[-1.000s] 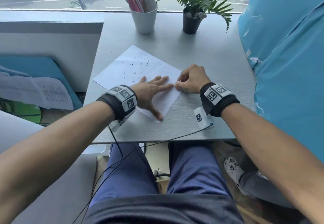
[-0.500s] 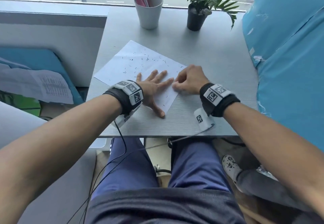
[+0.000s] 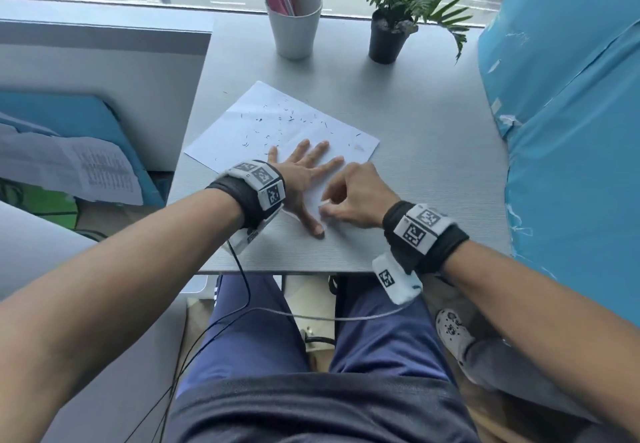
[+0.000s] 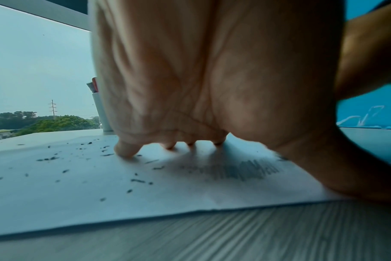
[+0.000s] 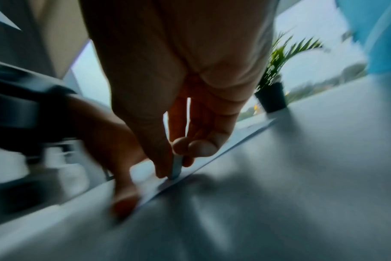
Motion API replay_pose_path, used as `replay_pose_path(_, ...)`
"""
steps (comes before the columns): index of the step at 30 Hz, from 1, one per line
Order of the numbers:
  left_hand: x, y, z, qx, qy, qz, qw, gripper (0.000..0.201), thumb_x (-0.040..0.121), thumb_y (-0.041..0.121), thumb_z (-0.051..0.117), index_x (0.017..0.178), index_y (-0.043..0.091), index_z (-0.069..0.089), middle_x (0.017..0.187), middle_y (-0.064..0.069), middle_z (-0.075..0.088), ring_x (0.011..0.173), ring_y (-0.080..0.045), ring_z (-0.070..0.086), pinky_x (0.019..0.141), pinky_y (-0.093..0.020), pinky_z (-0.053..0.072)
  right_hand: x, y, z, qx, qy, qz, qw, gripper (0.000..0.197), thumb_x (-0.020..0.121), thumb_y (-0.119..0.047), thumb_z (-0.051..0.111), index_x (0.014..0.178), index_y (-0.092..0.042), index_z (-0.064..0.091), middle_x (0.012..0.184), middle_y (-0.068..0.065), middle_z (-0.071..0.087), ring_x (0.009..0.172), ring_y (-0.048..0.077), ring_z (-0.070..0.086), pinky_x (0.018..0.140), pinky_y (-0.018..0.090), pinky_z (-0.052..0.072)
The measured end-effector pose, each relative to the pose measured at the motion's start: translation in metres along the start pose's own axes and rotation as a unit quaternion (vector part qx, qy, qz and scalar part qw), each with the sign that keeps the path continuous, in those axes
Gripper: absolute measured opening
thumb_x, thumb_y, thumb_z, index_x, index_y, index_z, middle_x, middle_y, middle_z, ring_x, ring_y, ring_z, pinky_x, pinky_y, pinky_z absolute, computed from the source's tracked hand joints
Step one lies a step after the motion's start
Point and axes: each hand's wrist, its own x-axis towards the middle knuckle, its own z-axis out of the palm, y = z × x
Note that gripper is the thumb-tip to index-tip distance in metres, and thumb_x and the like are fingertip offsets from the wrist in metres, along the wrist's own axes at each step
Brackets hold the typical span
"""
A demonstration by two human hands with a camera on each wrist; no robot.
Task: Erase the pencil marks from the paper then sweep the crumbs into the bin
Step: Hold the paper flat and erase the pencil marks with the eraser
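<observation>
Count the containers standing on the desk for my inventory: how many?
2, both at the desk's far edge by the window: a white cup holding pens, and to its right a black pot with a plant. None seems hidden.

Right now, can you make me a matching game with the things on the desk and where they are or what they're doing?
Things:
1. left hand
2. eraser
3. white cup
4. potted plant

Clues:
A. pinched in the right hand
B. far edge by the window, holding pens
C. pressed flat on the paper
D. black pot, green leaves

Pairs: 1-C, 2-A, 3-B, 4-D
</observation>
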Motion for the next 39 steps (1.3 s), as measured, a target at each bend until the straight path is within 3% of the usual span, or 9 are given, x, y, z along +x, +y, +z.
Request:
replay_pose_path(2,-0.001,0.0,-0.001,-0.002,-0.002,-0.004,1.0,0.148,0.054,0.071,0.084,0.154,0.039,-0.021,0.159,0.005,-0.036,0.146,-0.027,-0.032,0.109,-0.077,-0.006,-0.002,0.001,-0.003,0.005,-0.026,-0.008,1.0,0.007,0.071,-0.022,0.08,0.073,-0.016,0.078,0.064,-0.007,0.069,0.058,0.002,0.06,0.055,0.008,0.044)
replay_pose_path(6,0.0,-0.006,0.001,-0.003,-0.008,-0.003,1.0,0.149,0.051,0.075,0.082,0.152,0.041,-0.023,0.158,0.007,-0.037,0.146,-0.025,-0.034,0.11,-0.076,-0.006,0.022,0.021,-0.022,0.02,0.07,0.049,0.996,0.01,0.068,-0.024,0.08,0.074,-0.015,0.079,0.062,-0.008,0.067,0.056,0.0,0.058,0.054,0.004,0.041)
replay_pose_path(11,0.003,0.002,-0.001,0.014,-0.005,-0.01,1.0,0.152,0.05,0.075,0.083,0.152,0.04,-0.023,0.159,0.004,-0.036,0.146,-0.03,-0.032,0.107,-0.08,-0.003,-0.005,0.001,0.002,-0.001,-0.038,-0.013,0.999,0.009,0.071,-0.024,0.081,0.075,-0.016,0.078,0.061,-0.014,0.064,0.056,-0.004,0.058,0.054,0.005,0.041)
replay_pose_path(16,-0.001,-0.002,-0.001,0.0,-0.017,-0.006,1.0,0.148,0.053,0.074,0.082,0.153,0.04,-0.022,0.158,0.006,-0.037,0.146,-0.027,-0.033,0.11,-0.077,-0.003,0.027,0.024,-0.026,0.018,0.073,0.054,0.996,0.011,0.067,-0.023,0.08,0.076,-0.016,0.079,0.064,-0.007,0.068,0.055,-0.003,0.056,0.054,0.004,0.039)
replay_pose_path(21,-0.001,0.001,-0.002,0.009,-0.015,-0.014,1.0,0.15,0.052,0.072,0.083,0.153,0.04,-0.024,0.157,0.005,-0.039,0.145,-0.027,-0.034,0.11,-0.077,-0.005,-0.003,-0.003,0.0,0.007,-0.054,-0.016,0.998,0.006,0.072,-0.019,0.081,0.076,-0.016,0.078,0.061,-0.013,0.064,0.056,-0.003,0.058,0.053,0.006,0.042)
replay_pose_path(26,0.002,-0.005,0.001,-0.004,-0.014,-0.004,1.0,0.152,0.049,0.075,0.082,0.154,0.039,-0.021,0.158,0.008,-0.038,0.145,-0.024,-0.034,0.111,-0.076,-0.005,0.028,0.019,-0.019,0.019,0.062,0.035,0.997,0.01,0.069,-0.021,0.08,0.077,-0.015,0.08,0.071,-0.002,0.073,0.062,0.003,0.061,0.058,0.009,0.042)
replay_pose_path(31,0.007,-0.006,0.002,0.002,-0.012,-0.008,1.0,0.156,0.043,0.078,0.083,0.15,0.045,-0.025,0.155,0.008,-0.042,0.143,-0.025,-0.038,0.11,-0.076,-0.009,0.007,-0.004,0.003,-0.007,-0.05,-0.022,0.998,0.004,0.073,-0.02,0.08,0.075,-0.017,0.079,0.064,-0.013,0.066,0.059,-0.001,0.059,0.056,0.006,0.043)
replay_pose_path(35,0.004,-0.007,0.002,-0.007,-0.008,-0.001,1.0,0.152,0.045,0.075,0.084,0.152,0.046,-0.02,0.157,0.009,-0.04,0.145,-0.023,-0.036,0.112,-0.074,-0.009,0.032,0.012,-0.015,0.015,0.052,0.035,0.998,0.005,0.069,-0.02,0.078,0.073,-0.018,0.079,0.07,-0.003,0.074,0.066,0.005,0.064,0.062,0.013,0.05)
replay_pose_path(39,0.007,-0.003,0.003,0.004,-0.012,-0.008,1.0,0.156,0.044,0.075,0.085,0.149,0.045,-0.026,0.154,0.007,-0.043,0.142,-0.027,-0.038,0.108,-0.077,-0.009,0.007,-0.01,0.009,0.006,-0.014,-0.022,1.0,0.002,0.073,-0.015,0.076,0.073,-0.014,0.078,0.068,-0.005,0.071,0.062,0.005,0.064,0.062,0.017,0.052)
